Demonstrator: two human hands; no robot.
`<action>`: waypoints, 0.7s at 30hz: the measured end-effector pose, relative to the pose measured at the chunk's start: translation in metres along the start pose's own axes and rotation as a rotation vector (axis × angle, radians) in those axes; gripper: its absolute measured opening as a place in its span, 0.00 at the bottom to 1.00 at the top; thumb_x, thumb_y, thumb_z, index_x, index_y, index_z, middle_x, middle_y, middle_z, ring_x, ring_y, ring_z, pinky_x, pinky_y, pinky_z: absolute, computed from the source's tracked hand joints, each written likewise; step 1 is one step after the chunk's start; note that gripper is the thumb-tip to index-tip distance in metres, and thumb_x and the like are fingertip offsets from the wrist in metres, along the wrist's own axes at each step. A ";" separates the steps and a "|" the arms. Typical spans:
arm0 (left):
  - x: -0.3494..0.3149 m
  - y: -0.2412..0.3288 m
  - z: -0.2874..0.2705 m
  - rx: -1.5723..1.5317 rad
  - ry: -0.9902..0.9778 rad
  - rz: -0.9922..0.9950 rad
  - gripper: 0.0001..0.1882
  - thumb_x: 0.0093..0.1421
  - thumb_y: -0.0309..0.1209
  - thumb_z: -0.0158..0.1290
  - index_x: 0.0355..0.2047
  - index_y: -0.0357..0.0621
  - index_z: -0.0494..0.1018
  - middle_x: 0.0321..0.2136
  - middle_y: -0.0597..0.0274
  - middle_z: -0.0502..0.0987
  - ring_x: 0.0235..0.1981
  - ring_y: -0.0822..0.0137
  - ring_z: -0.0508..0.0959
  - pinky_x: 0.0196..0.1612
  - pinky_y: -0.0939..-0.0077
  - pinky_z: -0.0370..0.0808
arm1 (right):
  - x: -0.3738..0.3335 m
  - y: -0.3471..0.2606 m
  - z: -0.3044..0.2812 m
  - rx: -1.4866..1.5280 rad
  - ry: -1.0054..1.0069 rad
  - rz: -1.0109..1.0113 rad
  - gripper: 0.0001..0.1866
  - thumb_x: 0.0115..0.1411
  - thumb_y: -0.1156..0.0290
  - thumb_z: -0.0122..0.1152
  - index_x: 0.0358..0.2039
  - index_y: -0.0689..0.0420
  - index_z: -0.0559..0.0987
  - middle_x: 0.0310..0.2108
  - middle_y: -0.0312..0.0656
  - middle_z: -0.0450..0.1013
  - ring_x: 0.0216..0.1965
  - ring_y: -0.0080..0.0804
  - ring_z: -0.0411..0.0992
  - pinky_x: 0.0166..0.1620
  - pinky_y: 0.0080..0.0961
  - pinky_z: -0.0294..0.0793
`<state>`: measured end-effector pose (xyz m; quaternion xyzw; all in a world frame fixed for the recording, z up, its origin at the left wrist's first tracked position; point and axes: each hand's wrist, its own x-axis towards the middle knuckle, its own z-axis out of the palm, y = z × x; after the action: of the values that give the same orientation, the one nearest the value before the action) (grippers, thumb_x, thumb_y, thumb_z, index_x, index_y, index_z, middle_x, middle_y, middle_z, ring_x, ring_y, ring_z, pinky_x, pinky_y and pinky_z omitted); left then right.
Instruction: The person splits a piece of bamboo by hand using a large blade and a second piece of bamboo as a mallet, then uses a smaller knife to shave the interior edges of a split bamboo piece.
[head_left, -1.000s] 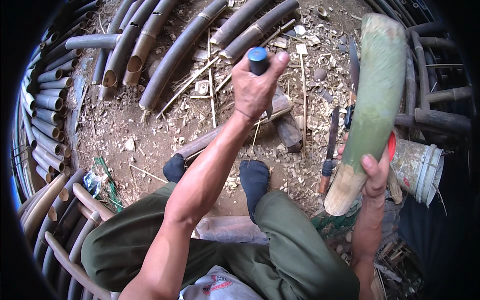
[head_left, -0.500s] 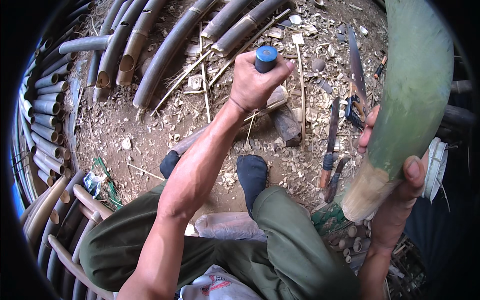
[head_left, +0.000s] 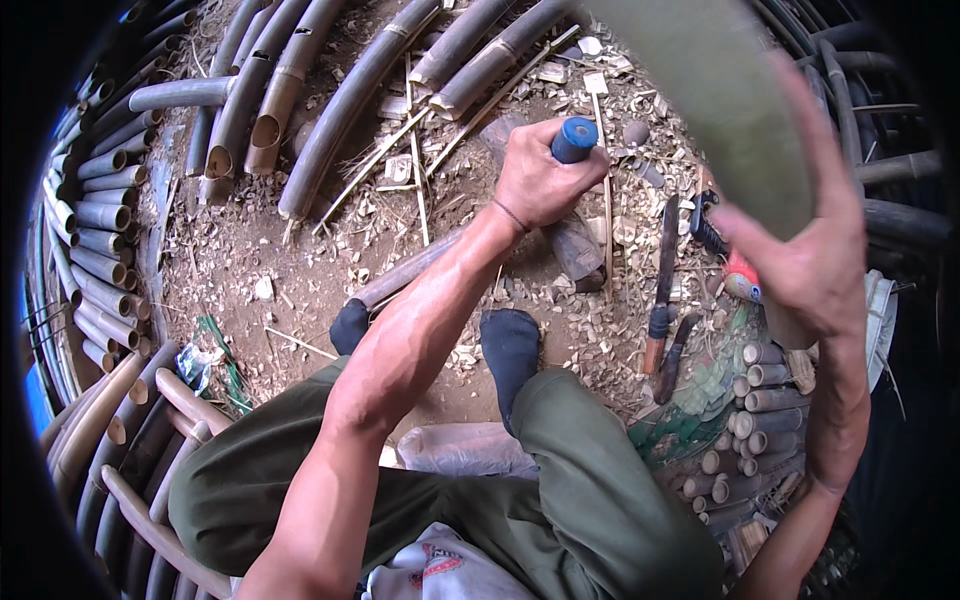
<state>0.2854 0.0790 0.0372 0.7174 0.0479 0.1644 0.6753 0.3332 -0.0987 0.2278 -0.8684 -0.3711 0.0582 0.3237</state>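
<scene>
My left hand (head_left: 545, 175) is closed in a fist round a dark cylindrical handle with a blue end (head_left: 577, 138); its lower part is hidden. Beneath that fist lies a dark wooden block (head_left: 575, 245). On the right, my right hand (head_left: 810, 270) is smeared by motion, its thumb and forefinger either side of a large green bamboo-like piece (head_left: 740, 110). That piece is raised close to me and blurred. Left of this hand lie a long knife (head_left: 664, 270), a shorter knife (head_left: 677, 355) and a dark handle (head_left: 707, 222). A red rounded object (head_left: 741, 278) shows beside the right thumb.
Dark bamboo lengths (head_left: 360, 110) lie across the far ground, with more stacked (head_left: 105, 215) at the left. Short cut tubes (head_left: 765, 410) are piled at the right. Wood chips (head_left: 470, 215) cover the ground round my socked feet (head_left: 510, 350). A wrapped bundle (head_left: 465, 448) lies before my legs.
The green piece has swung up and left, and my right hand has turned and risen with it. My left hand has moved slightly right with the handle. The red object has come into view.
</scene>
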 end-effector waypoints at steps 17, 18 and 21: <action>-0.026 0.012 -0.009 -0.214 -0.124 -0.202 0.12 0.58 0.34 0.63 0.27 0.45 0.70 0.24 0.74 0.71 0.26 0.80 0.69 0.31 0.82 0.69 | -0.056 0.028 0.033 0.443 0.174 0.233 0.38 0.51 0.70 0.65 0.61 0.65 0.60 0.51 0.48 0.69 0.51 0.35 0.70 0.55 0.33 0.70; -0.021 0.005 -0.015 -0.214 -0.072 -0.196 0.15 0.57 0.38 0.64 0.27 0.43 0.71 0.21 0.72 0.72 0.25 0.78 0.69 0.31 0.78 0.70 | -0.053 0.023 0.029 0.466 0.212 0.185 0.37 0.51 0.70 0.65 0.60 0.65 0.61 0.50 0.48 0.69 0.50 0.35 0.71 0.55 0.33 0.71; -0.019 0.015 -0.004 -0.085 -0.085 -0.200 0.11 0.60 0.35 0.61 0.31 0.43 0.71 0.27 0.71 0.75 0.30 0.78 0.72 0.34 0.80 0.70 | -0.033 0.001 0.011 0.390 0.265 0.033 0.39 0.50 0.70 0.64 0.61 0.62 0.60 0.46 0.50 0.71 0.44 0.36 0.74 0.49 0.33 0.76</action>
<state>0.2644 0.0761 0.0491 0.6859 0.0834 0.0678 0.7197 0.3067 -0.1162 0.2141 -0.7955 -0.2928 0.0194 0.5301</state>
